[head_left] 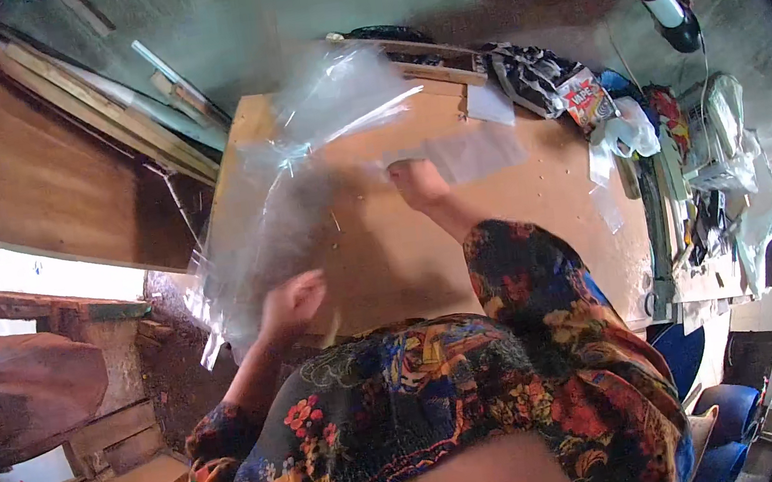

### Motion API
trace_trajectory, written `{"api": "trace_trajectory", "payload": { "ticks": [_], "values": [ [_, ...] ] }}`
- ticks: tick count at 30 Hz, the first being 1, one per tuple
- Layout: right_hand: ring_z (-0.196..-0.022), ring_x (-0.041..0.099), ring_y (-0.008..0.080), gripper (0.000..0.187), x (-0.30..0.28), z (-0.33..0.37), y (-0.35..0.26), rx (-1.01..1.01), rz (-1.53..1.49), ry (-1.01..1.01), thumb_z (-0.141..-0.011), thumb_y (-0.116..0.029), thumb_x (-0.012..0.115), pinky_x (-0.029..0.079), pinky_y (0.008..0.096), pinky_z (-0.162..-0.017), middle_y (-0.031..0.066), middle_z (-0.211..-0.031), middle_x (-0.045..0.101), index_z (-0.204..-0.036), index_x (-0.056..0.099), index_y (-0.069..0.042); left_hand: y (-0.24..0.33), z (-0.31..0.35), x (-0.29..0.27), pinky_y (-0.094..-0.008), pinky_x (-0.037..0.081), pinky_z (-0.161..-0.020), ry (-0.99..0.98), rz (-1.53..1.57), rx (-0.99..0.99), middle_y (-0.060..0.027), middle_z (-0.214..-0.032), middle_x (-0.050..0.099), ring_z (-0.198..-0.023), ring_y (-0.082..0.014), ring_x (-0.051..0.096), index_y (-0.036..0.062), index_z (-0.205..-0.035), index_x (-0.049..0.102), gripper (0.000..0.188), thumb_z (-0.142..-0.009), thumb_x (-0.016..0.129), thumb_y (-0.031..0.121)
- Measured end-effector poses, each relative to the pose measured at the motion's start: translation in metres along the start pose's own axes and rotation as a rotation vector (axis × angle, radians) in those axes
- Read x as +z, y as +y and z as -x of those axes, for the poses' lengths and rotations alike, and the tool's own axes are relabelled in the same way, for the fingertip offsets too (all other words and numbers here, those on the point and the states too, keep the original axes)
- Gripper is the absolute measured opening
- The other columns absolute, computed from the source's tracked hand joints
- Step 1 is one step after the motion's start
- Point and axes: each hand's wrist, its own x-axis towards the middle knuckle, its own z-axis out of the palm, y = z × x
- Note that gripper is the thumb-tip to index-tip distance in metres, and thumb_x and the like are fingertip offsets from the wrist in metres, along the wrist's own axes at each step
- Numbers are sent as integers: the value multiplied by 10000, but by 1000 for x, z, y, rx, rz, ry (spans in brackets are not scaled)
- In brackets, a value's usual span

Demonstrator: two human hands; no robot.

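A large crumpled sheet of clear plastic film (343, 100) spreads over the left and far side of a wooden table (412, 286). My left hand (295, 302) hovers at the near left of the table, fingers curled closed and blurred, beside the film's near part. Whatever it may hold is hidden. Farther out, my right hand (417, 181) is closed at the left end of a flat, translucent plastic bag (477, 153). A dark spot shows at its fingertips, too small to name. Whether the fingers grip the bag cannot be made out.
A white paper piece (489, 104) lies at the far edge. Black-and-white plastic packaging (525, 76), a red-and-dark box (582, 100) and a white plastic bag (632, 129) crowd the far right corner. A flashlight (661, 0) hangs on the wall. Boards (85, 105) lean at left.
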Motion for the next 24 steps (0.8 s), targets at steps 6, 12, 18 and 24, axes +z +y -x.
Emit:
{"api": "trace_trajectory", "payload": {
  "ticks": [6,12,18,24],
  "values": [
    [-599,567,204,113,-38,90,-73,48,-564,-42,-713,-91,599,453,312,-579,110,-680,602,-650,551,-10,82,-46,75,-318,456,-792,-170,952,-137,-51,-980,580,-854,-137,564,11,-1083,517,327,-903,423,267],
    [-603,524,71,164,-88,124,-43,261,-1009,-142,-673,-37,686,421,210,-538,23,-647,575,-655,524,-32,118,-49,95,-272,472,-607,-110,356,55,-85,-761,609,-693,-135,594,-7,-956,582,350,-891,438,306],
    [-589,476,110,100,-175,155,68,400,-1116,627,-771,-72,586,409,247,-524,13,-654,493,-708,509,-68,111,-86,90,-288,452,-589,146,14,122,-89,-700,605,-617,-134,572,24,-920,604,416,-884,410,391],
    [-607,550,135,131,-274,238,122,268,-1043,1344,-804,-90,588,447,223,-578,59,-705,559,-789,460,-63,74,-170,75,-199,406,-440,402,501,47,-50,-683,592,-530,-121,544,16,-832,570,323,-865,442,311]
  ]
}}
